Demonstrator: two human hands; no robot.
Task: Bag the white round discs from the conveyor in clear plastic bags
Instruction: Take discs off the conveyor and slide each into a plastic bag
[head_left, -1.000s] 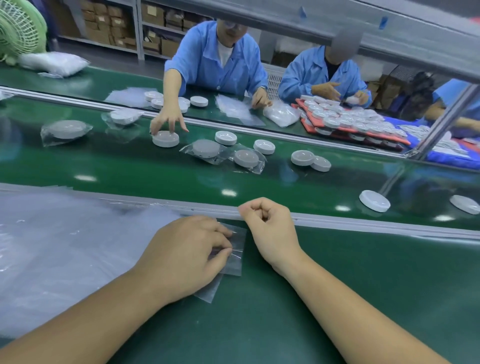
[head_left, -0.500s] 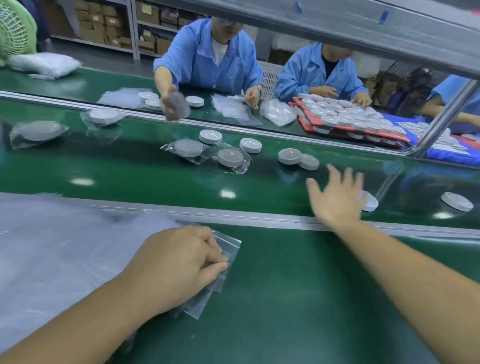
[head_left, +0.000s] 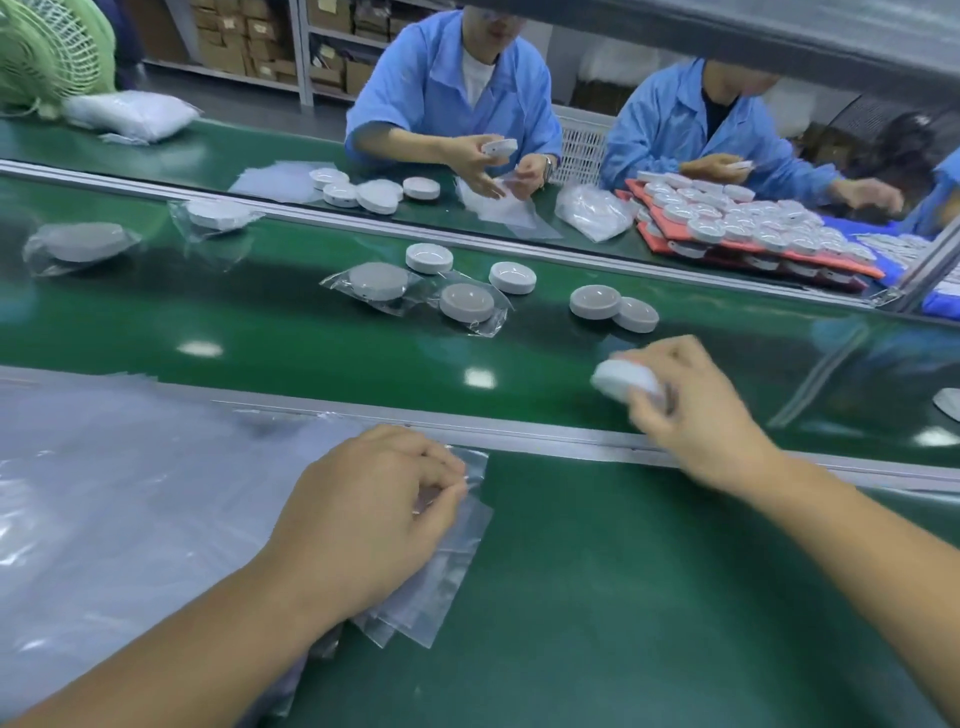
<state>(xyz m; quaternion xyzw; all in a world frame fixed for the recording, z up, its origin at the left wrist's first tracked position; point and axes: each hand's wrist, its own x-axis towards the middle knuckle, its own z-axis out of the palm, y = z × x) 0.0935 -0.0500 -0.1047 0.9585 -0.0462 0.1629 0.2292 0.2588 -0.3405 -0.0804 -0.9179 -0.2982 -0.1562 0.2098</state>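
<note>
My right hand (head_left: 696, 410) grips a white round disc (head_left: 623, 382) just above the near edge of the green conveyor (head_left: 260, 338); the hand is blurred. My left hand (head_left: 363, 514) pinches a small clear plastic bag (head_left: 441, 566) against the green table (head_left: 649, 597), beside a large stack of clear bags (head_left: 130, 493). Further out on the conveyor lie several bare discs, among them a touching pair (head_left: 613, 307), and bagged discs such as one at mid belt (head_left: 378, 280).
A metal rail (head_left: 545, 439) separates my table from the conveyor. Across the belt two people in blue coats handle discs; red trays (head_left: 753, 228) full of discs sit at right. A green fan (head_left: 47, 52) stands far left. Another disc (head_left: 948, 402) shows at the right edge.
My right hand reached out from beside the bag to the conveyor, took a white disc and now draws it back toward me. My left hand stayed on the bag.
</note>
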